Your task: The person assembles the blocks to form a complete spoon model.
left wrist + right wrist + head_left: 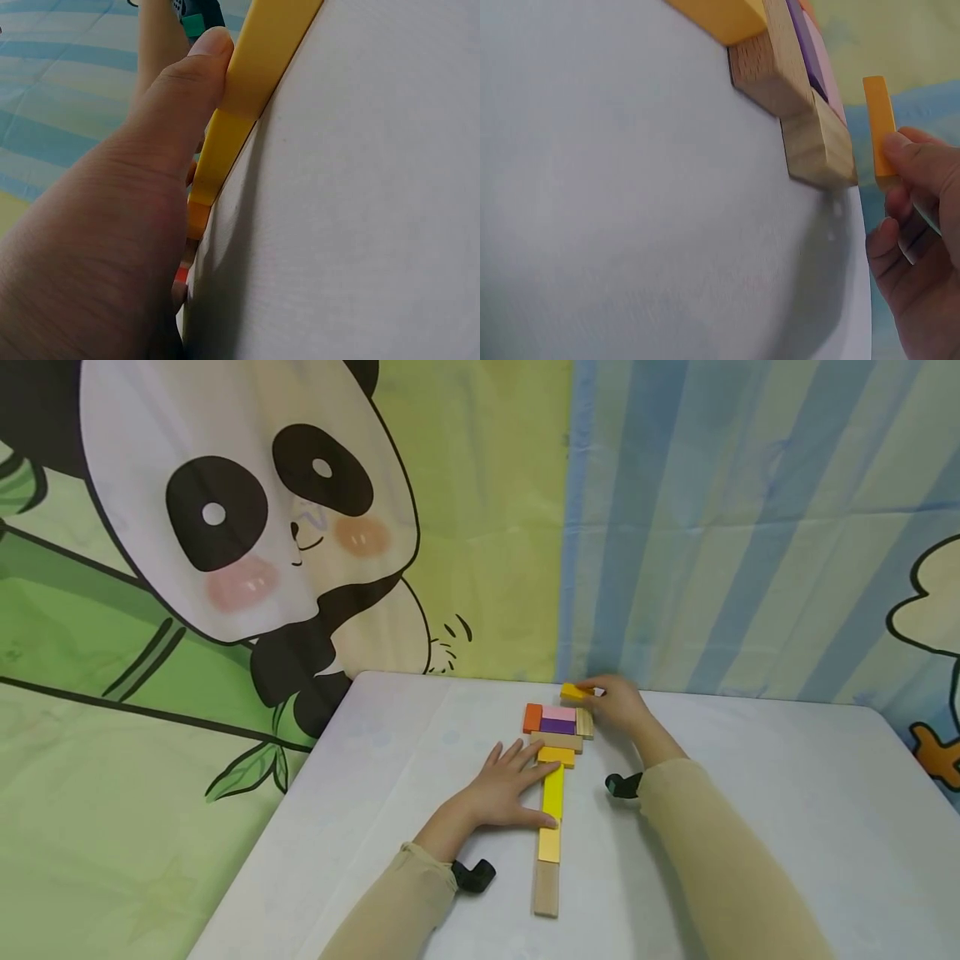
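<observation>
Wooden blocks lie in a column on the white table, topped by a wider cluster. My right hand (pixel 617 703) pinches an orange-yellow block (pixel 880 124) between thumb and fingers at the far end, beyond the cluster. That cluster has a red-orange block (pixel 532 717), a pink block (pixel 558 712), a purple block (pixel 558 726) and a pale wood block (pixel 821 146). My left hand (pixel 501 793) lies with fingers spread at the column's left side, thumb and fingertips touching the bright yellow block (pixel 552 795) and its neighbours.
Nearer me the column continues with a light orange block (pixel 549 843) and a plain wood block (pixel 547 889). A wood block (pixel 557 742) crosses below the cluster, above an orange block (pixel 557 757). A panda-print curtain (pixel 487 527) hangs behind the table (pixel 390 752).
</observation>
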Demonstrator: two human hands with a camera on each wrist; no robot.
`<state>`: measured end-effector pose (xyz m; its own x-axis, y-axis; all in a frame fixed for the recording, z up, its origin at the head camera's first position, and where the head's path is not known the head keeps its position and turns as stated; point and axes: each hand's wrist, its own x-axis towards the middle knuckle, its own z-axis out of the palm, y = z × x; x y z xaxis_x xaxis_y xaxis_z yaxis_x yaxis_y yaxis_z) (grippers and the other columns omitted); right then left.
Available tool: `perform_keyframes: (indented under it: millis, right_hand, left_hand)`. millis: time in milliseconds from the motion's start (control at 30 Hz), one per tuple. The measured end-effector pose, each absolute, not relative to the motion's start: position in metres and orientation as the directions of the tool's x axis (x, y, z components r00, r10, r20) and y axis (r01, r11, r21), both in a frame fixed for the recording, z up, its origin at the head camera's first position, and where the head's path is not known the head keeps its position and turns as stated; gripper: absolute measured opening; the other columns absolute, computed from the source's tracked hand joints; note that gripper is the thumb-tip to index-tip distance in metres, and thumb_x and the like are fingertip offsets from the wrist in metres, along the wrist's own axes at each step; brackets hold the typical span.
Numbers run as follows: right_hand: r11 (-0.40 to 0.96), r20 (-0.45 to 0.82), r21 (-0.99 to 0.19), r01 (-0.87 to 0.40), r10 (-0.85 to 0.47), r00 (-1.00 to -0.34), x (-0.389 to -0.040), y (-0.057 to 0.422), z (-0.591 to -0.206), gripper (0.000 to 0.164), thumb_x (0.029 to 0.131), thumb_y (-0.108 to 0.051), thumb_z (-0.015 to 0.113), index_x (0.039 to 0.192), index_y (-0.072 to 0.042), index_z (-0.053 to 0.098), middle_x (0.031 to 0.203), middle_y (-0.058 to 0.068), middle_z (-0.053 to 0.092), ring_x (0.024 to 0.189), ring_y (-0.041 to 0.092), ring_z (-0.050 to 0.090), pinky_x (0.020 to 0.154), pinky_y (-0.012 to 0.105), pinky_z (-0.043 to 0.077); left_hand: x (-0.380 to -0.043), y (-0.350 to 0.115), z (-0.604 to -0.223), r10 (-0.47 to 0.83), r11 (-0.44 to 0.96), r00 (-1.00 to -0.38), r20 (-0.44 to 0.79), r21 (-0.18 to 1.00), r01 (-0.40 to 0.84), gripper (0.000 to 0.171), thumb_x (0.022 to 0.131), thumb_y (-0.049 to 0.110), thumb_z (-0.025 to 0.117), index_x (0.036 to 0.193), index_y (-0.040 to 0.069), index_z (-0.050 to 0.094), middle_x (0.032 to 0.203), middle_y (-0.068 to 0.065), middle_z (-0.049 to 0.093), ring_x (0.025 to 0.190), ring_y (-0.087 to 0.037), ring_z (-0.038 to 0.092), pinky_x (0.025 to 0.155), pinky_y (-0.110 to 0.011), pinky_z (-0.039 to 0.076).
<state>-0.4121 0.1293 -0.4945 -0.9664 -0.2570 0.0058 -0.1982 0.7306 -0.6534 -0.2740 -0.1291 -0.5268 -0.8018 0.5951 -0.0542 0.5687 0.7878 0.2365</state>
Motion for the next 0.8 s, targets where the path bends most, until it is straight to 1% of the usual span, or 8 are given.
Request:
perform_keyframes:
  millis: [100, 300, 800]
  right_hand:
    - [0.727, -0.003, -0.658, -0.198, -0.266, -0.964, -0.414, 0.123, -0.495, 0.033, 0.098, -0.022, 0.062, 0.131, -0.017, 0.065, 0.136, 0.013, 0.059, 0.117, 0.034, 0.056, 0.101, 0.051, 0.048]
    - [0.739, -0.030, -0.647, -0.187, -0.270, -0.962, -0.417, 0.114, -0.495, 0.032, 0.098, -0.025, 0.063, 0.128, -0.018, 0.068, 0.138, 0.014, 0.059, 0.129, 0.036, 0.050, 0.112, 0.055, 0.038]
    - [0.744, -0.063, -0.645, -0.172, -0.277, -0.959, -0.418, 0.104, -0.501, 0.030, 0.098, -0.026, 0.062, 0.126, -0.017, 0.068, 0.139, 0.016, 0.058, 0.132, 0.039, 0.048, 0.114, 0.058, 0.033]
  left_hand:
    - [-0.274, -0.129, -0.528, 0.596, 0.787, -0.802, -0.052, 0.237, 0.569, 0.094, 0.073, 0.091, 0.045, 0.154, 0.048, 0.021, 0.169, 0.004, 0.004, 0.155, -0.034, 0.007, 0.122, -0.062, 0.002]
    - [-0.274, -0.129, -0.527, 0.598, 0.786, -0.800, -0.056, 0.240, 0.570, 0.094, 0.073, 0.091, 0.044, 0.154, 0.047, 0.022, 0.169, 0.003, 0.004, 0.155, -0.034, 0.007, 0.122, -0.063, 0.002]
    - [-0.278, -0.131, -0.532, 0.600, 0.786, -0.799, -0.052, 0.228, 0.575, 0.095, 0.071, 0.094, 0.038, 0.153, 0.050, 0.018, 0.168, 0.006, 0.001, 0.155, -0.034, 0.006, 0.122, -0.063, 0.001]
